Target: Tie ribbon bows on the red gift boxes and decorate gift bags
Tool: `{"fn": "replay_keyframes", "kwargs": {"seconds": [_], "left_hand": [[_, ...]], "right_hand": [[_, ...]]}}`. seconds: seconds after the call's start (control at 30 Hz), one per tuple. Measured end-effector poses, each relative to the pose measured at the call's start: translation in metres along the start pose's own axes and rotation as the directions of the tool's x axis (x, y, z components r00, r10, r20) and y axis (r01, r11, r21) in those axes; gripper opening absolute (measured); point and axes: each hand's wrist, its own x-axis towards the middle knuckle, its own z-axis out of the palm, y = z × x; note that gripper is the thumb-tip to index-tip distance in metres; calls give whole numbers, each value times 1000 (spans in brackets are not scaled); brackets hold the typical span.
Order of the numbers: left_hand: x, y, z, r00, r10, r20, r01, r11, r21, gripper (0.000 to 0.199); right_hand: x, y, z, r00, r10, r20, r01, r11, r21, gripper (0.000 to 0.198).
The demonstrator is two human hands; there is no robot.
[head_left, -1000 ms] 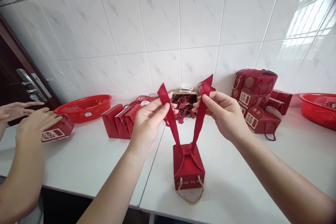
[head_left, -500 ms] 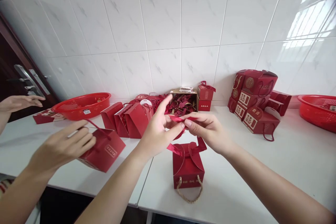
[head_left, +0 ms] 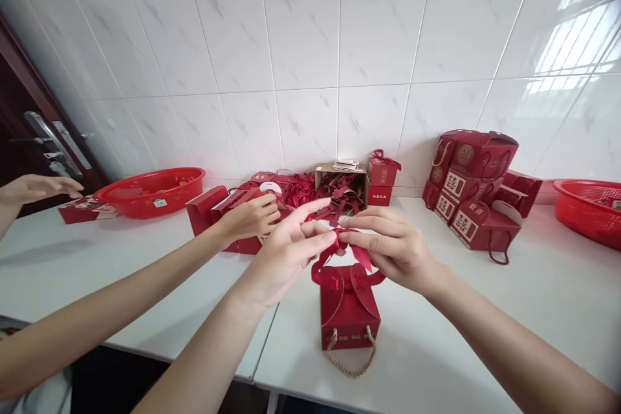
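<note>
A small red gift box [head_left: 350, 310] with a twisted rope handle [head_left: 353, 370] stands upright on the table in front of me. A red ribbon [head_left: 361, 255] runs through its top and rises in a loop above it. My left hand [head_left: 298, 246] pinches the ribbon between thumb and fingers, the index finger stretched out. From the right, my right hand [head_left: 400, 249] grips the same ribbon with thumb and fingertips. Both hands meet just above the box, and part of the ribbon is hidden behind the fingers.
A co-worker's hand [head_left: 252, 217] reaches to red gift bags [head_left: 204, 204] at left; another hand [head_left: 39, 189] is farther left. Behind are a carton of ribbons [head_left: 361, 174] and small boxes [head_left: 381, 171]. Stacked boxes [head_left: 478, 187] and red baskets [head_left: 155, 191] flank the white table [head_left: 436, 349].
My right hand has shifted slightly right and down, and a ribbon tail now hangs by it. The co-worker's hand has moved from a box at left to the standing bags; that box is gone from there.
</note>
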Motion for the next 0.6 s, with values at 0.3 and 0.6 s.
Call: {"fn": "replay_keyframes", "kwargs": {"seconds": [0.3, 0.6], "left_hand": [[-37, -35, -59, 809, 563, -170, -62, 369, 927, 23], [-69, -104, -92, 968, 205, -145, 72, 330, 941, 18]], "right_hand": [[-88, -17, -40, 448, 863, -234, -878, 474, 69, 25], [-170, -17, -64, 208, 978, 10, -923, 199, -329, 39]]}}
